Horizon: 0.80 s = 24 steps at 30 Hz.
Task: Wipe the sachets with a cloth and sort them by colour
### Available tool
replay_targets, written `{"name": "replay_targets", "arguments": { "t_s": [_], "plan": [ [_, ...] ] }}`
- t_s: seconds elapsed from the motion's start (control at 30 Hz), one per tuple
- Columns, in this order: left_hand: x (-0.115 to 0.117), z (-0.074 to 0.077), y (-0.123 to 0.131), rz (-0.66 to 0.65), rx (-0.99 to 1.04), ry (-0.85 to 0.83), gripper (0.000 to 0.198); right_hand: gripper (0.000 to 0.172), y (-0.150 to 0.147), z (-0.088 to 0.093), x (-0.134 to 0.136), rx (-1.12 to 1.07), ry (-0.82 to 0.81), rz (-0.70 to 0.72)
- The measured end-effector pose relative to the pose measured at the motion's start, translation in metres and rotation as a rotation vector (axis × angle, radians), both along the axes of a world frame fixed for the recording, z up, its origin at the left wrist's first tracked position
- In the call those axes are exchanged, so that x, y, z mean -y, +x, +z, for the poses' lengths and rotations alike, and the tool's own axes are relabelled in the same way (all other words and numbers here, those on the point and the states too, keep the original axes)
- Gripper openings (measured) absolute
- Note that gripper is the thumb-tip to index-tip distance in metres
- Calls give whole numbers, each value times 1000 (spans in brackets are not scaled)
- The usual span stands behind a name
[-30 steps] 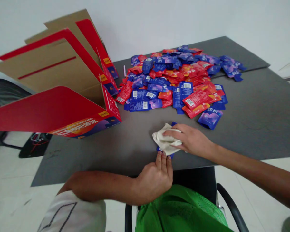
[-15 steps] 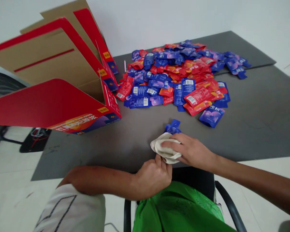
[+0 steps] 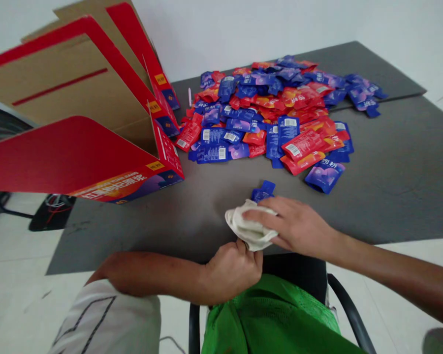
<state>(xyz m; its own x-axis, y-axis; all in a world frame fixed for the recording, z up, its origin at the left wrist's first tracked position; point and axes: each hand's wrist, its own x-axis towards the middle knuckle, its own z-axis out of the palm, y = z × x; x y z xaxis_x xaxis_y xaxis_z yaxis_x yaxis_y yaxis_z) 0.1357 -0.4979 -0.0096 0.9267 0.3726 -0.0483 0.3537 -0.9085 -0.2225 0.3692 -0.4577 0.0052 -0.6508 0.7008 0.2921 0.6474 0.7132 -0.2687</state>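
My right hand (image 3: pixel 295 226) presses a crumpled off-white cloth (image 3: pixel 248 231) down on a blue packet (image 3: pixel 263 191) at the near edge of the grey table (image 3: pixel 391 177); its fingers lie curled over the cloth. My left hand (image 3: pixel 232 270) sits at the table's edge just below the cloth, fingers closed and pinching the near end of something hidden under the cloth. Only the far end of the blue packet shows beyond the cloth.
A large heap of red and blue packets (image 3: pixel 276 108) covers the far middle of the table. An open red cardboard carton (image 3: pixel 81 123) with raised flaps stands at the left. A green bag (image 3: pixel 273 319) lies on my lap, and a chair arm (image 3: pixel 349 309) shows to its right.
The cloth and my right hand have slid toward the near edge, uncovering the far end of the blue packet. My left hand's fingers have curled in from flat to a pinch.
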Motion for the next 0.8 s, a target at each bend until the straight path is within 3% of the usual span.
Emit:
{"name": "replay_targets", "arguments": {
  "t_s": [0.1, 0.2, 0.27, 0.37, 0.43, 0.5, 0.57, 0.67, 0.73, 0.8],
  "plan": [
    [0, 0, 1, 17, 13, 3, 23, 42, -6, -21, 5, 3, -77, 5],
    [0, -1, 0, -2, 40, 80, 39, 49, 7, -34, -26, 29, -44, -87],
    [0, -1, -1, -6, 36, 95, 42, 47, 21, -34, -54, 62, -16, -142],
    [0, -2, -1, -10, 25, 92, 42, 41, 36, -20, -81, 136, 39, -232],
    [0, -1, -1, -17, 36, 96, 42, 42, 36, -5, -78, 116, 88, -296],
    [-1, 0, -1, -19, 48, 101, 42, 46, 27, 6, -58, 33, 103, -304],
    [-1, 2, 0, -12, 45, 84, 39, 49, 13, 9, -30, -6, 60, -193],
    [-1, 4, 1, 14, 37, 32, 31, 44, -2, -8, -2, 22, -29, 11],
    [-1, 3, 1, 11, 61, 44, 32, 43, 0, -24, -6, 26, -57, 1],
    [-1, 1, 0, -3, 80, 86, 39, 43, 12, -35, -28, 40, -37, -94]
  ]
}}
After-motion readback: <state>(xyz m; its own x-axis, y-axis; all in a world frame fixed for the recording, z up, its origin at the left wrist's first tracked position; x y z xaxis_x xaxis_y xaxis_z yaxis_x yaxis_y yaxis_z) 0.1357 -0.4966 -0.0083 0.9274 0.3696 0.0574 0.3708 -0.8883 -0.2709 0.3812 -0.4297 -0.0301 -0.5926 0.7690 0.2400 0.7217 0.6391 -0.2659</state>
